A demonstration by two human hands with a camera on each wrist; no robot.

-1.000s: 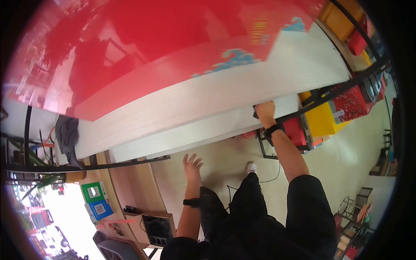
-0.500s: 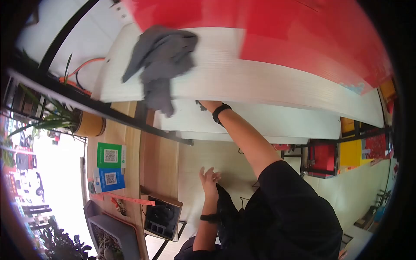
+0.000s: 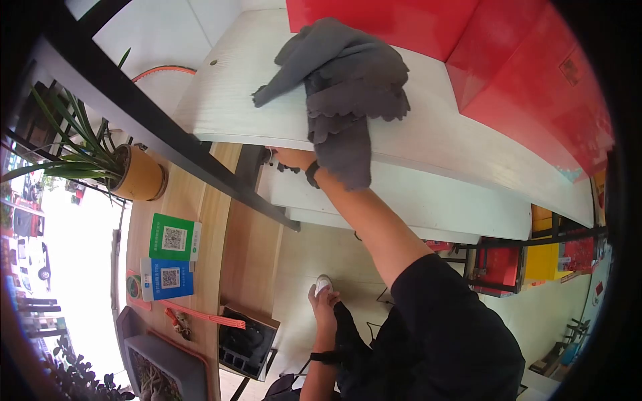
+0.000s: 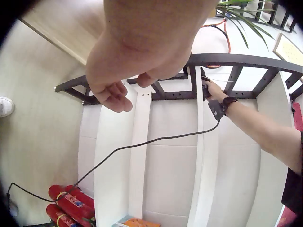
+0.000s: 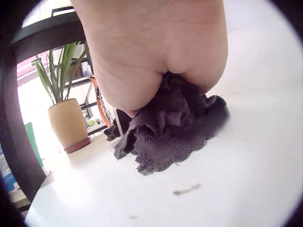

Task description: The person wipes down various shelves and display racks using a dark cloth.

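My right hand (image 3: 294, 158) reaches under the upper white shelf board (image 3: 435, 137) to the left end of the lower shelf (image 3: 414, 194). In the right wrist view it grips a bunched dark cloth (image 5: 170, 135), whose ragged edge spreads over the white board; the fingertips are hidden behind the palm and cloth. A brownish smear (image 5: 187, 190) marks the board in front of the cloth. On the upper board lies a second, grey cloth (image 3: 354, 87), one end hanging over the front edge. My left hand (image 3: 324, 306) hangs low, away from the shelves, its fingers loosely bent around nothing.
A black metal frame bar (image 3: 200, 170) runs beside the shelf end. Red boxes (image 3: 388, 23) stand on the upper board. At left are a potted plant (image 3: 142, 175) and payment cards (image 3: 175, 237). Red fire extinguishers (image 4: 71, 208) and a black cable (image 4: 165, 138) show lower down.
My right hand has swept left along the lower shelf, from near its right end to its left end. The head view has shifted left, bringing the grey cloth closer. The left hand still hangs loose.
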